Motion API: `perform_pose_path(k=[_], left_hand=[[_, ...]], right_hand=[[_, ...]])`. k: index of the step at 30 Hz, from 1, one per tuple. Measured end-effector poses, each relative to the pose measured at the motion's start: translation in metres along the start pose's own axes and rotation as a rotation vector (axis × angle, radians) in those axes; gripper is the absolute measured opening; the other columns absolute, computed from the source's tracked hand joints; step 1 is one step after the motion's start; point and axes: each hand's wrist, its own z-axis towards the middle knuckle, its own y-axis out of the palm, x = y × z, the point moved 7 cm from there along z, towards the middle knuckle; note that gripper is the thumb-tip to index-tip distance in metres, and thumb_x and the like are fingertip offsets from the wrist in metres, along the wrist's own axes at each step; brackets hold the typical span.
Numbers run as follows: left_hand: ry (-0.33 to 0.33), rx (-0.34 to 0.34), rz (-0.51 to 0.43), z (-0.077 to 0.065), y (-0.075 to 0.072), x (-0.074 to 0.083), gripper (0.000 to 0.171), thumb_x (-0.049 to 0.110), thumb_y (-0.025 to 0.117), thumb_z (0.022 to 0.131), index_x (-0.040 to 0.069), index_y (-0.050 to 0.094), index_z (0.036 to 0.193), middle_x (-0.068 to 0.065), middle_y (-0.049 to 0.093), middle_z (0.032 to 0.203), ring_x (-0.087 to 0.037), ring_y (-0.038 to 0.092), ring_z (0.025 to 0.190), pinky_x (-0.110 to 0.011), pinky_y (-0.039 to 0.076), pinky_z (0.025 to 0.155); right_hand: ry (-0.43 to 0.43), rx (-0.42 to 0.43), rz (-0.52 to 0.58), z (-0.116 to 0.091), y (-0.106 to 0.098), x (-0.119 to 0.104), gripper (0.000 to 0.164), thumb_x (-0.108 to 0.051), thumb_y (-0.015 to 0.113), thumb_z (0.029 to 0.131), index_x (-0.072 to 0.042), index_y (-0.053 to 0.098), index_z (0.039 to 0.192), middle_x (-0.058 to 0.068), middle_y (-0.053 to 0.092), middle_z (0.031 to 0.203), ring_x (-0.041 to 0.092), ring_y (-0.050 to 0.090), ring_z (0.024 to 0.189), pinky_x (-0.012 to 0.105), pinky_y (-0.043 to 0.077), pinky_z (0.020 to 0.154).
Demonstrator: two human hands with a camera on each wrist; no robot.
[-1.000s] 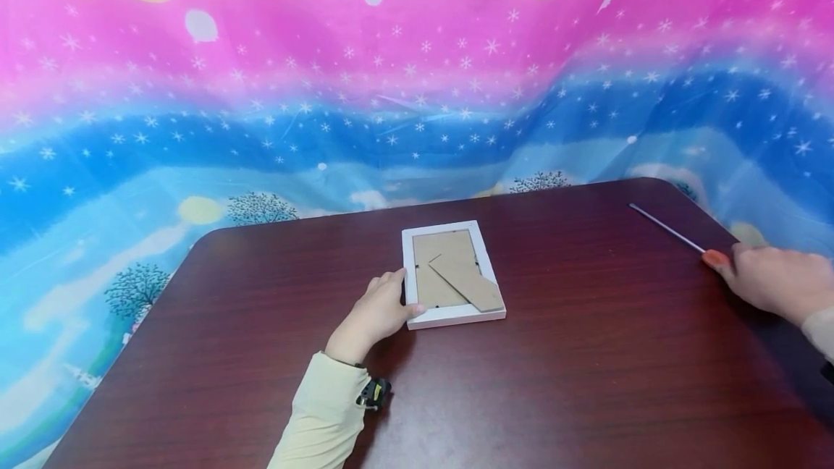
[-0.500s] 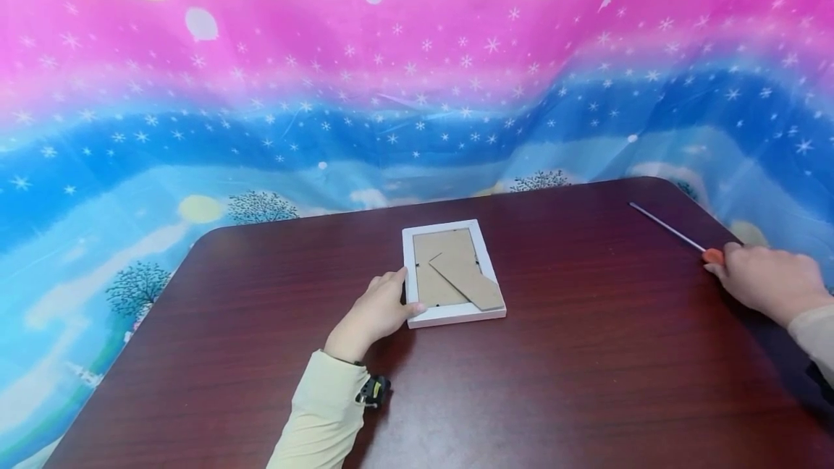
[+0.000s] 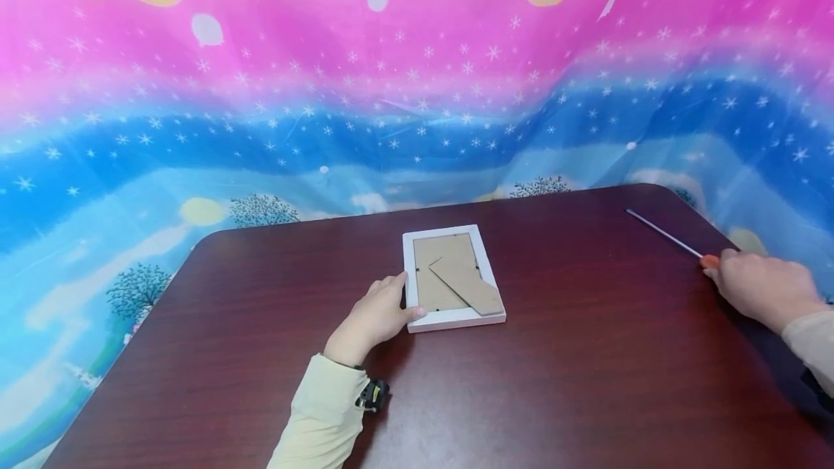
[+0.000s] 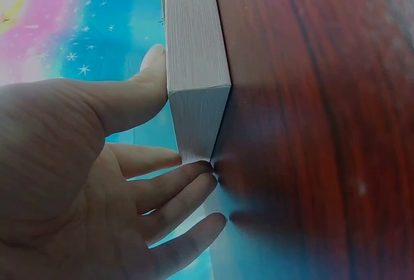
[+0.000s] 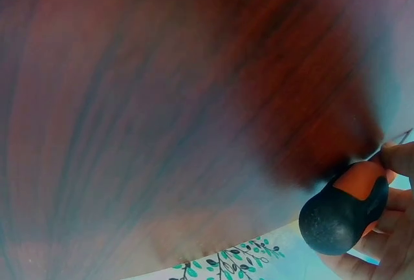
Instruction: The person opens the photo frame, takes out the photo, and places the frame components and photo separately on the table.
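Observation:
A white picture frame [image 3: 446, 323] lies face down on the table, its brown backing board and folded easel leg facing up. My left hand [image 3: 374, 315] holds its near left corner, thumb on the rim and fingers along the left side. In the left wrist view, the thumb [image 4: 153, 66] lies on the back of the frame, while the fingertips [image 4: 206, 167] reach the table beside its edge. Over at the right edge, my right hand [image 3: 769, 288] grips a screwdriver [image 3: 664, 235] by its orange and black handle [image 5: 336, 218], with the shaft pointing away to the far left.
The dark red-brown wooden table [image 3: 586, 382] has rounded far corners. Behind it hangs a pink and blue backdrop cloth [image 3: 417, 93] printed with snowflakes and trees. A dark device [image 3: 373, 395] is strapped at the left wrist.
My right hand has settled around the screwdriver handle, its thumb lower and showing more of the orange part. The left hand and the picture frame stay put; the head view has tilted slightly.

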Motion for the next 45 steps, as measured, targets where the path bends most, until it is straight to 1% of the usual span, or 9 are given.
perform_pose_path(k=[4, 8, 13, 17, 20, 26, 34, 40, 45], left_hand=[[0.007, 0.003, 0.002, -0.002, 0.000, 0.001, 0.077, 0.038, 0.062, 0.086, 0.002, 0.030, 0.147, -0.022, 0.039, 0.149, -0.033, 0.030, 0.138, -0.054, 0.035, 0.110], [0.008, 0.001, 0.008, -0.002, 0.001, 0.000, 0.078, 0.039, 0.062, 0.086, 0.003, 0.030, 0.147, -0.022, 0.039, 0.149, -0.033, 0.030, 0.138, -0.054, 0.035, 0.109], [0.013, 0.002, 0.018, -0.001, 0.001, 0.000, 0.077, 0.039, 0.061, 0.087, 0.003, 0.029, 0.147, -0.021, 0.039, 0.149, -0.033, 0.030, 0.138, -0.054, 0.035, 0.109], [0.016, 0.004, 0.028, 0.000, 0.000, 0.001, 0.077, 0.040, 0.061, 0.087, 0.003, 0.029, 0.147, -0.020, 0.039, 0.150, -0.032, 0.030, 0.138, -0.054, 0.036, 0.109], [0.019, 0.005, 0.036, 0.000, -0.001, 0.002, 0.077, 0.040, 0.061, 0.087, 0.003, 0.029, 0.147, -0.020, 0.039, 0.150, -0.032, 0.030, 0.138, -0.054, 0.035, 0.109], [0.023, 0.009, 0.051, -0.001, -0.001, 0.002, 0.077, 0.040, 0.061, 0.087, 0.003, 0.030, 0.147, -0.020, 0.039, 0.150, -0.033, 0.031, 0.138, -0.054, 0.035, 0.109], [0.044, 0.004, 0.060, 0.000, -0.001, -0.002, 0.078, 0.044, 0.060, 0.086, 0.006, 0.030, 0.147, -0.017, 0.038, 0.150, -0.031, 0.030, 0.138, -0.053, 0.035, 0.109], [0.055, 0.006, 0.058, 0.001, -0.001, -0.006, 0.079, 0.046, 0.060, 0.085, 0.007, 0.031, 0.147, -0.014, 0.037, 0.152, -0.030, 0.029, 0.138, -0.053, 0.036, 0.109], [0.098, 0.038, 0.086, 0.002, -0.002, -0.004, 0.079, 0.045, 0.062, 0.084, 0.009, 0.032, 0.147, -0.010, 0.033, 0.155, -0.029, 0.027, 0.139, -0.051, 0.037, 0.109]], right_hand=[[0.016, -0.024, 0.003, -0.001, 0.001, -0.001, 0.031, -0.016, 0.048, 0.092, 0.001, 0.048, 0.066, 0.012, 0.050, 0.055, 0.020, 0.048, 0.046, 0.040, 0.044, 0.042], [0.023, 0.011, 0.030, -0.002, -0.001, -0.003, 0.031, -0.016, 0.048, 0.092, 0.003, 0.047, 0.069, 0.013, 0.050, 0.057, 0.022, 0.049, 0.047, 0.044, 0.046, 0.043], [-0.001, 0.083, 0.066, -0.005, -0.007, -0.009, 0.029, -0.015, 0.049, 0.092, 0.005, 0.044, 0.072, 0.013, 0.048, 0.057, 0.021, 0.046, 0.046, 0.043, 0.045, 0.041], [-0.048, 0.161, 0.073, -0.009, -0.013, -0.017, 0.028, -0.014, 0.049, 0.092, 0.005, 0.043, 0.072, 0.010, 0.045, 0.054, 0.019, 0.041, 0.043, 0.038, 0.041, 0.037], [-0.087, 0.213, 0.067, -0.012, -0.018, -0.022, 0.027, -0.015, 0.051, 0.091, 0.004, 0.044, 0.072, 0.008, 0.044, 0.053, 0.018, 0.039, 0.043, 0.038, 0.040, 0.035], [-0.127, 0.264, 0.052, -0.015, -0.030, -0.032, 0.027, -0.021, 0.056, 0.089, 0.000, 0.047, 0.074, 0.005, 0.045, 0.055, 0.019, 0.038, 0.049, 0.037, 0.038, 0.038], [-0.201, 0.276, 0.044, -0.027, -0.050, -0.059, 0.023, -0.023, 0.059, 0.087, -0.004, 0.051, 0.078, 0.002, 0.047, 0.057, 0.017, 0.040, 0.049, 0.036, 0.039, 0.040], [-0.245, 0.351, 0.080, -0.036, -0.061, -0.082, 0.022, -0.024, 0.063, 0.083, -0.004, 0.055, 0.082, 0.003, 0.052, 0.058, 0.016, 0.043, 0.049, 0.038, 0.040, 0.041], [-0.290, 0.418, 0.094, -0.041, -0.069, -0.099, 0.021, -0.025, 0.066, 0.078, -0.006, 0.057, 0.083, 0.002, 0.055, 0.058, 0.015, 0.047, 0.049, 0.039, 0.041, 0.039]])
